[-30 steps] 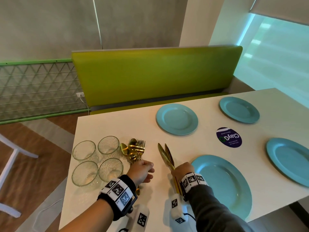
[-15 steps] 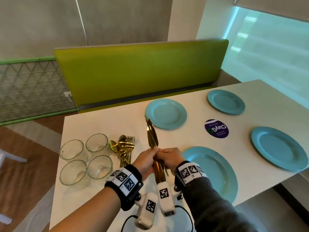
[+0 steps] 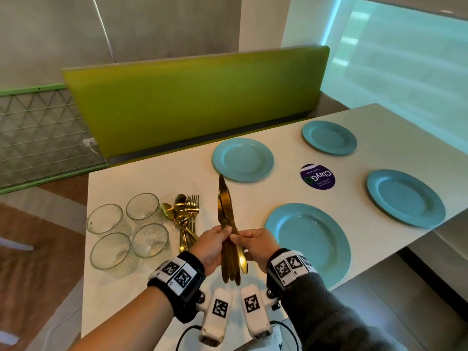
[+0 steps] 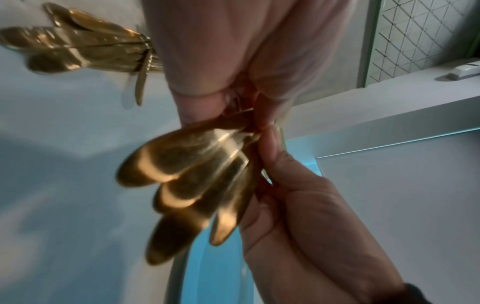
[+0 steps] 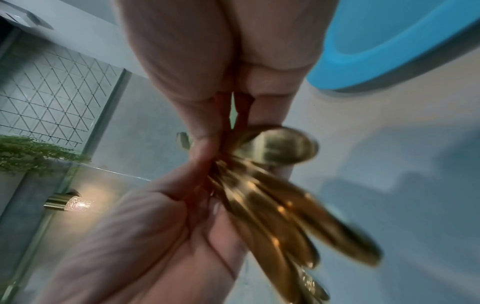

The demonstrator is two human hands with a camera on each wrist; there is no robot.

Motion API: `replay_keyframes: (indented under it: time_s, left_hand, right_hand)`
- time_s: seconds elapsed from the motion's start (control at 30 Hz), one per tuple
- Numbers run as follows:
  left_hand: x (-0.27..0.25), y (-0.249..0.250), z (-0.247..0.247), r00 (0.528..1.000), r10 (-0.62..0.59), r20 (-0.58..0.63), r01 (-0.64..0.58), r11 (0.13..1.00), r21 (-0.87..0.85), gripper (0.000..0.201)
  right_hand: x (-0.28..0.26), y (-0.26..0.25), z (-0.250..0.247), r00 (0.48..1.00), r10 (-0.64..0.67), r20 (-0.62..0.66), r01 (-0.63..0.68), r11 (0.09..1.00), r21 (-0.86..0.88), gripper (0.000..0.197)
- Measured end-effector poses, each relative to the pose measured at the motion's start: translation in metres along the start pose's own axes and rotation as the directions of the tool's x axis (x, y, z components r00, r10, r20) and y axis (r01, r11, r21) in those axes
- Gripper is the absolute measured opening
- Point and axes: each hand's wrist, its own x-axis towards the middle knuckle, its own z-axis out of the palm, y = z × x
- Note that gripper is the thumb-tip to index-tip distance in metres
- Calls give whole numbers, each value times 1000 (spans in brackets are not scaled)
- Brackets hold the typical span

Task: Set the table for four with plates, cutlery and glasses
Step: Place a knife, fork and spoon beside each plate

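Note:
Both hands meet above the near edge of the white table (image 3: 152,181). My left hand (image 3: 214,245) and right hand (image 3: 254,245) together grip a bundle of gold knives (image 3: 224,206), blades pointing away and handles (image 4: 187,185) fanned toward me. In the right wrist view the same knife handles (image 5: 285,205) spread out below my right hand (image 5: 221,61). Several blue plates lie set out; the nearest plate (image 3: 309,244) is just right of my hands. Gold spoons and forks (image 3: 186,216) lie in a pile to the left, next to several empty glasses (image 3: 126,231).
A round purple sticker (image 3: 317,176) sits between the plates. A green bench back (image 3: 197,102) runs behind the table's far edge. A mesh fence (image 3: 38,133) and wooden floor lie to the left. Two tagged white devices (image 3: 235,312) hang below my wrists.
My left hand left the spoon and fork pile and joined my right hand on the knives. The bundle rose from a slant over the table to nearly upright.

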Motion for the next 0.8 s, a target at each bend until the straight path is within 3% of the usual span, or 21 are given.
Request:
replay_keyframes:
  time_s: [0.13,0.3,0.37,0.47,0.8]
  left_hand:
    - [0,-5,-5,997,-6,-78,9,999,35,24]
    - [0,-10,-28,968,-30,-248,22,999,-36,24]
    - [-1,-11,-34,961,-34,-273,21,998,-52,24]
    - [-5,-11,-36,964,-23,-265,12,999,-44,19]
    - [-15,-14,-43,985,52,-164,-36,994,100,22]
  right_hand:
    - [-7,7,0,995,21,-99,-20,1000,5,17]
    - [-16,34,-27,945,39,-323,-158,924,-349,3]
    - [-19,47,-32,930,36,-367,-212,866,-453,14]
    - [-24,57,-32,932,28,-361,-248,776,-580,16]
    - [-19,70,-26,896,-34,-444,-337,598,-727,22]
